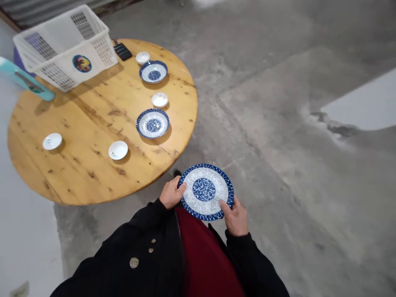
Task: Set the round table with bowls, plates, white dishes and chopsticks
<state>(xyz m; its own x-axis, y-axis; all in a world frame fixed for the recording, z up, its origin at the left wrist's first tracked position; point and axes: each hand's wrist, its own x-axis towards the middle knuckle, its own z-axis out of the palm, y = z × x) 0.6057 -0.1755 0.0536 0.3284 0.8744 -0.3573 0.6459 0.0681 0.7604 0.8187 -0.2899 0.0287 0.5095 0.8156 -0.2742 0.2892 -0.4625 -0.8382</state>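
Note:
A blue-and-white patterned plate (pixel 204 171) is held in front of my body, off the table's near right edge and above the floor. My left hand (pixel 171 193) grips its left rim, thumb on top. At the lower right rim my right hand (pixel 236 216) is closed, its thumb lying on the plate's face; the fingers of both hands are partly hidden beneath. Two similar plates rest on the table, one nearer (pixel 153 123) and one farther (pixel 154 72). Small white bowls stand about them, among them a near bowl (pixel 118 150) and a left bowl (pixel 52 141).
The round wooden table (pixel 93 165) fills the left side. On its far side stand a white plastic basket (pixel 62 62), a teal object (pixel 27 78) and a small black item (pixel 123 51). Grey concrete floor (pixel 278 165) spreads to the right, with a white wall corner (pixel 365 103).

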